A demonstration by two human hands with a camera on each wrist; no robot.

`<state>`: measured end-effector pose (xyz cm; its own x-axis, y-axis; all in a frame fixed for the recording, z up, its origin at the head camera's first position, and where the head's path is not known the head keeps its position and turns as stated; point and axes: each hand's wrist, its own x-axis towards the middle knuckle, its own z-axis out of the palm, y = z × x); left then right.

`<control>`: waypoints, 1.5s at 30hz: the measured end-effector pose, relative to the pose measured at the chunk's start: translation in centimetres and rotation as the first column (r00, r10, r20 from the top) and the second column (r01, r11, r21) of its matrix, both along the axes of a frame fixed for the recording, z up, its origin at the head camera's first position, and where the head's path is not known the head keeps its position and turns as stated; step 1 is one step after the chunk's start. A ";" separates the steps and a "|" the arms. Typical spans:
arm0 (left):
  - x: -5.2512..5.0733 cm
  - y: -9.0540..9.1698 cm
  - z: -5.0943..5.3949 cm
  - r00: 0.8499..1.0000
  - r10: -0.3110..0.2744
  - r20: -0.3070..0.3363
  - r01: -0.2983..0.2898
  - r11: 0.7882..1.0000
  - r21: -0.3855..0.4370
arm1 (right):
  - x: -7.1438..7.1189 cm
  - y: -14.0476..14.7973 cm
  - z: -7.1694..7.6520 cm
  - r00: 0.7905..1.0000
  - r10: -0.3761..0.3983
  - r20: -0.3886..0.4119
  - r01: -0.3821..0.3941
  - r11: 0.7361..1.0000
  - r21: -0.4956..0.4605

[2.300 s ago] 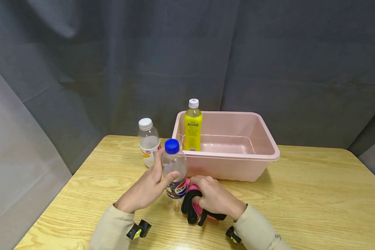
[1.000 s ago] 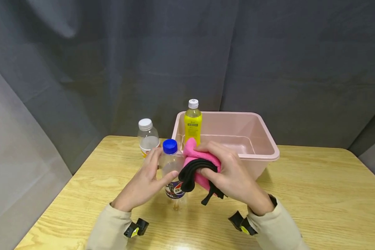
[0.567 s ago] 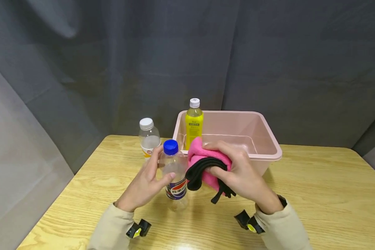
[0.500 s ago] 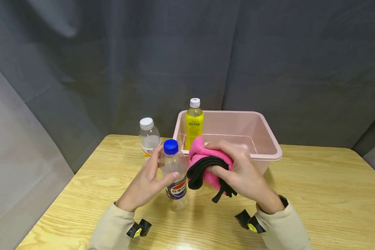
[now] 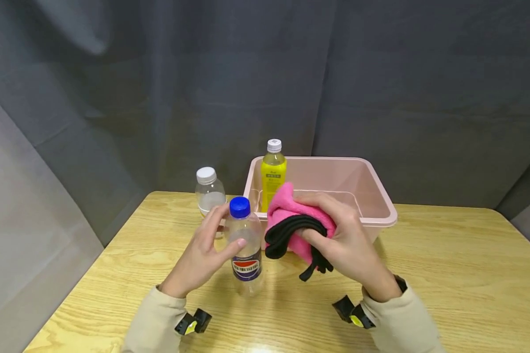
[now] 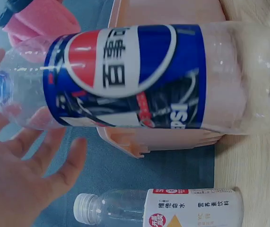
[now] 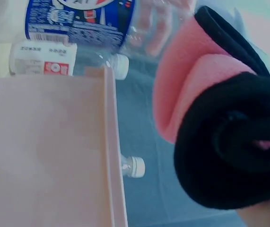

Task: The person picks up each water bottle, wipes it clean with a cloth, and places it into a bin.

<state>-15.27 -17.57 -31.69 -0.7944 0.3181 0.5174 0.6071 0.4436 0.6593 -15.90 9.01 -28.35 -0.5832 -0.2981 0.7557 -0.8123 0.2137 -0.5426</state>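
Note:
A clear Pepsi bottle with a blue cap and dark blue label stands upright on the table, left of centre. My left hand holds it loosely at the shoulder, thumb in front, fingers behind; in the left wrist view the lower fingers spread away from it. Right of the bottle, my right hand grips a folded pink fleece cloth with black trim above the table. Its rolled black edge fills the right of the right wrist view. The pale pink bin sits behind the cloth, partly hidden by it.
Inside the bin's left end a yellow-labelled bottle stands upright, its white cap above the rim. Another clear bottle with a white cap stands on the wood table behind my left hand. A dark cloth backdrop hangs at the back.
My right hand has lifted the pink cloth from the table and drawn it slightly right, away from the Pepsi bottle. The bottle has turned, its label now facing me, with my left hand still there.

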 end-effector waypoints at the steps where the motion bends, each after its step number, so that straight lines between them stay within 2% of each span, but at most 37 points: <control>1: 0.0 -0.1 0.1 1.000 -0.015 0.005 0.015 1.000 -0.002 | 0.0 -0.1 -0.1 1.000 0.007 -0.016 -0.007 1.000 -0.002; 6: 0.0 -0.5 0.5 0.996 -0.067 0.065 0.068 0.998 -0.009 | 0.0 -1.1 -0.7 0.997 0.036 -0.067 -0.032 0.998 0.053; 11: 0.2 -0.8 0.9 0.985 -0.058 0.162 0.060 0.998 -0.013 | 0.2 -2.4 -1.6 0.995 0.013 -0.097 0.007 0.980 0.198; 15: 0.1 -0.9 0.8 0.977 -0.073 0.203 0.072 0.997 0.009 | 0.5 -3.2 -2.3 0.997 -0.030 -0.073 0.050 0.958 0.283; 18: 0.0 -1.0 0.7 0.972 -0.085 0.218 0.083 0.996 0.018 | 0.3 -3.8 -3.2 0.998 -0.064 0.005 0.057 0.924 0.379; 23: 0.1 -1.1 0.6 0.970 -0.085 0.228 0.088 0.996 -0.003 | -0.4 -4.8 -5.7 0.979 -0.094 0.179 -0.024 0.824 0.566; 25: 0.1 -1.0 0.6 0.969 -0.086 0.230 0.092 0.996 -0.016 | -0.7 -5.0 -6.5 0.970 -0.102 0.221 -0.055 0.793 0.607; 27: 0.1 -0.9 0.6 0.967 -0.086 0.238 0.095 0.995 -0.024 | -0.9 -5.1 -6.9 0.962 -0.107 0.250 -0.076 0.778 0.624; 32: 0.2 -1.1 0.7 0.960 -0.075 0.269 0.089 0.995 -0.040 | -1.1 -5.0 -7.2 0.957 -0.109 0.268 -0.085 0.778 0.623; 38: 0.2 -1.2 0.7 0.959 -0.070 0.274 0.089 0.994 -0.056 | -1.4 -4.9 -6.9 0.956 -0.104 0.275 -0.096 0.774 0.626; 40: 0.2 -1.2 0.7 0.960 -0.074 0.269 0.093 0.994 -0.058 | -1.3 -4.7 -6.5 0.956 -0.104 0.274 -0.087 0.792 0.605; 42: 0.1 -1.1 0.6 0.962 -0.081 0.262 0.100 0.993 -0.062 | -1.1 -4.5 -5.8 0.961 -0.108 0.255 -0.058 0.821 0.567; 45: 0.1 -1.2 0.6 0.963 -0.079 0.256 0.100 0.992 -0.071 | -0.5 -4.1 -4.4 0.979 -0.097 0.182 0.001 0.885 0.466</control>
